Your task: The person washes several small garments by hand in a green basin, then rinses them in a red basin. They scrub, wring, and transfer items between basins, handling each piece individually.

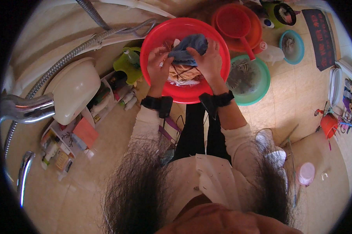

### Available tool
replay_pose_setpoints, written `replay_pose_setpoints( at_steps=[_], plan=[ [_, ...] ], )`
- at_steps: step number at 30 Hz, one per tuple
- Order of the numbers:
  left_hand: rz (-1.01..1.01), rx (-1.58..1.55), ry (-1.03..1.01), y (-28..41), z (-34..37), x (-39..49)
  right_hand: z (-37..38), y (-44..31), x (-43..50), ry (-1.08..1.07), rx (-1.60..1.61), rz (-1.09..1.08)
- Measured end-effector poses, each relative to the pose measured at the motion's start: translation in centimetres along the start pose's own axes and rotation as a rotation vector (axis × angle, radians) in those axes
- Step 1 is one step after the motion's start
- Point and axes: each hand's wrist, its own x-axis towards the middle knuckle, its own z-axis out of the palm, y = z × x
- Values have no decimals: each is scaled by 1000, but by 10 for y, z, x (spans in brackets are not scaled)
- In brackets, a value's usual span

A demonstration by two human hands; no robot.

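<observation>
A red plastic basin lies before me, with wet-looking cloths inside. Both my hands are over its inside, on a bunched blue-grey cloth. My left hand grips the cloth's left end between thumb and fingers. At its right end, my right hand has the thumb on top, the fingers partly behind the fabric. Beneath the blue-grey cloth is an orange-brown patterned cloth, with some white fabric around it. Dark straps with small black devices circle both wrists.
Right of the basin stand a green basin holding soaking cloth, a red dipper on another red basin, a whitish plastic bottle and a small teal basin. A metal shower hose and shelves of bottles are at left.
</observation>
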Motion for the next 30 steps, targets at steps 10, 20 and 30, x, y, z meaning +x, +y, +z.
replay_pose_setpoints(
  at_steps=[10, 20, 30],
  plan=[
    [181, 661, -347, -58, 63, 1, 81, 95, 0, -146, -467, -373],
    [8, 232, -288, -118, 71, 24, 73, 72, 31, -262, -264, -136],
    [-13, -386, -95, -38, 43, 8, -14, -23, -20, -48, 335, -471]
  ],
)
